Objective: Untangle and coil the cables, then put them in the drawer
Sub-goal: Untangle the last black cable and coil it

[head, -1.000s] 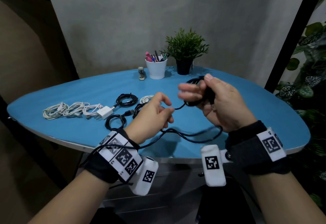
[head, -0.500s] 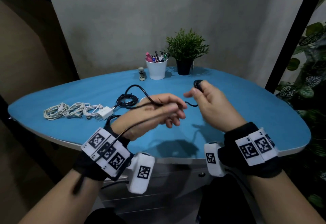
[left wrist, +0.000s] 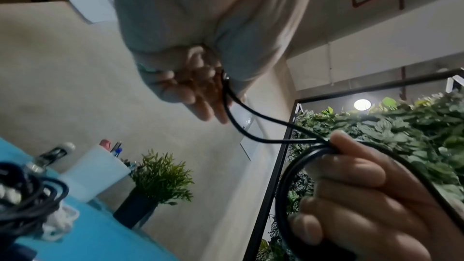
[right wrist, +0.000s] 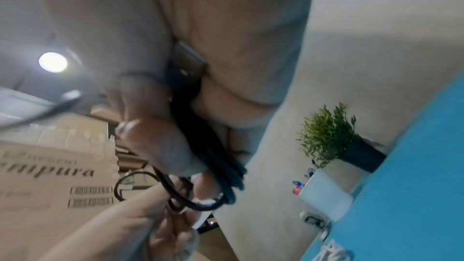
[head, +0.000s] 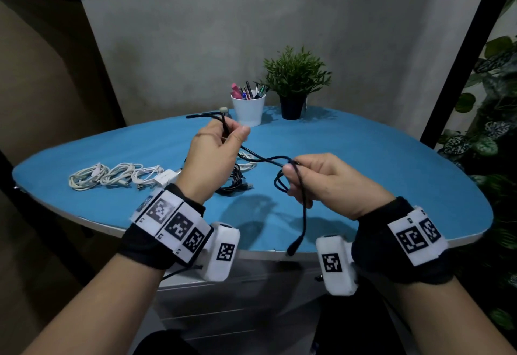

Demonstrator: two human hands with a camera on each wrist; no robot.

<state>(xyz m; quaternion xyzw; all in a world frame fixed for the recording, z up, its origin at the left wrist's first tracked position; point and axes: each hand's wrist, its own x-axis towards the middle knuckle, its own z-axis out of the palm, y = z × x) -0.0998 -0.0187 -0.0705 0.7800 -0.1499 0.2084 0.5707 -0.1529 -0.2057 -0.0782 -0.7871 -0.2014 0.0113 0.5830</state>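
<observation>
Since the earlier frame the left hand (head: 215, 156) has risen, pinching the black cable (head: 263, 158) taut above the table (head: 363, 158). The right hand (head: 321, 181) grips the small coil. Coiling is underway; next comes another wrap onto that coil.

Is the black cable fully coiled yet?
Partly: right hand holds small loops, the black cable stretches to left hand, one end dangles.

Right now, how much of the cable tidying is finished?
Partway. Three white cable bundles already lie coiled in a row on the blue table. In hand is one black cable: the left hand pinches one part, the right hand holds small loops, and a plug end dangles. More black cables wait on the table. Nothing shows in a drawer yet.
</observation>
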